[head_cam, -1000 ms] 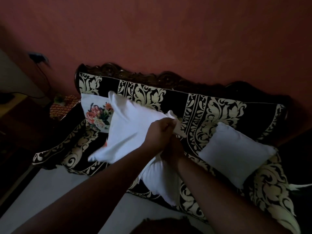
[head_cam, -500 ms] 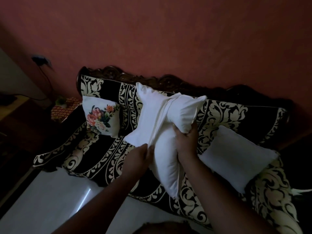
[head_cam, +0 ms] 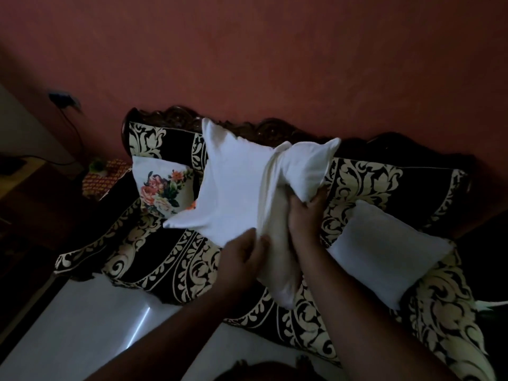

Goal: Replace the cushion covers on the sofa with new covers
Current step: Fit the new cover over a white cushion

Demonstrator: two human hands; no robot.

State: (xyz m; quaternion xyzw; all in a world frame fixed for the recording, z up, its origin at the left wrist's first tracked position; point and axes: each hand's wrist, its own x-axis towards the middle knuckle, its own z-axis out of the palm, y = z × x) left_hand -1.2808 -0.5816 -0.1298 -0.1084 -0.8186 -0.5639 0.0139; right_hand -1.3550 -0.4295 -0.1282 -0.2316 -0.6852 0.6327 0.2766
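In the head view, mid-frame, the left hand (head_cam: 243,250) grips the white cover (head_cam: 233,182) while the right hand (head_cam: 305,215) grips the cushion (head_cam: 277,243), half inside it. The flower cushion (head_cam: 162,188), left, looks done; the bare cushion (head_cam: 384,251), right, still waits

Cover (head_cam: 233,182) plain white. Sofa (head_cam: 170,257) black with cream scroll pattern. Left cushion (head_cam: 162,185) white, pink-orange floral print. Right cushion (head_cam: 384,251) plain white. Wall (head_cam: 275,64) terracotta red.
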